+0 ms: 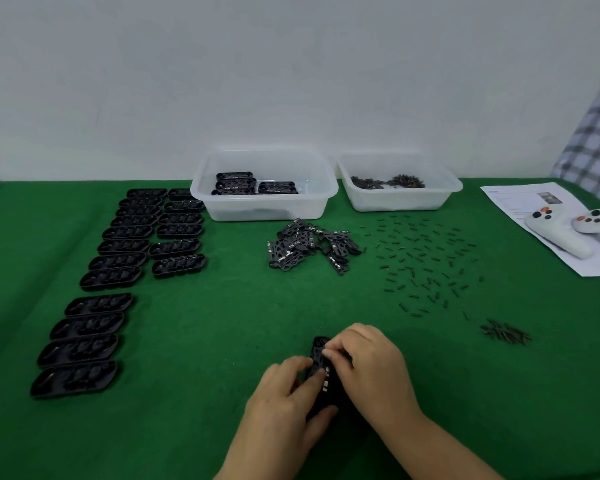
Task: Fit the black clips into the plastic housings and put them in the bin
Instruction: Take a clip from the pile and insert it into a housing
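A black plastic housing [321,368] lies lengthwise on the green table near the front edge, held between both hands. My left hand [284,407] grips its near end and left side. My right hand [368,365] curls over its right side, fingertips pinching at a black clip on top. Much of the housing is hidden by my fingers. A pile of black clips [309,249] lies mid-table. Rows of empty black housings [118,268] line the left. The clear bin [264,183] at the back holds several housings.
A second clear bin [399,185] of small dark parts stands at the back right. Small black pins [426,261] are scattered right of centre, with a small heap [506,332] nearer. Two white controllers [568,230] rest on a paper sheet [520,199] at far right.
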